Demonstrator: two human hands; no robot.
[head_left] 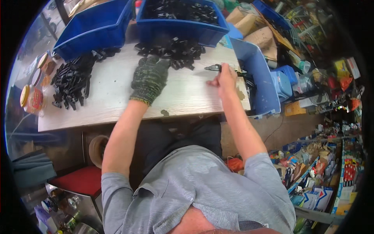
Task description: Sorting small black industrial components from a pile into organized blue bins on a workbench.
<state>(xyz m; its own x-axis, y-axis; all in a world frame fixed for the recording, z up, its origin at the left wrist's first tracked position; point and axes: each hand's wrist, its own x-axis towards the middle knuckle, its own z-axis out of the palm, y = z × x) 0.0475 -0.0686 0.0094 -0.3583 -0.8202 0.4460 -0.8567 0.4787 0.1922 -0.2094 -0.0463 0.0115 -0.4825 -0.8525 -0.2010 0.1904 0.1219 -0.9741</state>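
Observation:
My left hand (pixel 150 80), in a dark knitted glove, is over the white tabletop (pixel 113 95) at the near edge of a loose pile of small black plastic parts (pixel 183 52). Its fingertips point into the pile; they are blurred and partly hidden, so their grip does not show. My bare right hand (pixel 226 80) is farther right, near the table's right edge. Between its thumb and fingers it pinches one small black plastic part (pixel 212 68), which points left. A second heap of slender black parts (pixel 72 80) lies on the left of the table.
Behind the pile stands a blue bin (pixel 179 29) full of black parts; left of it is another blue bin (pixel 91 33). A lighter blue bin (pixel 265 84) sits against the table's right side. Jars (pixel 32 99) line the left edge. Crowded shelves (pixel 311 171) are at right.

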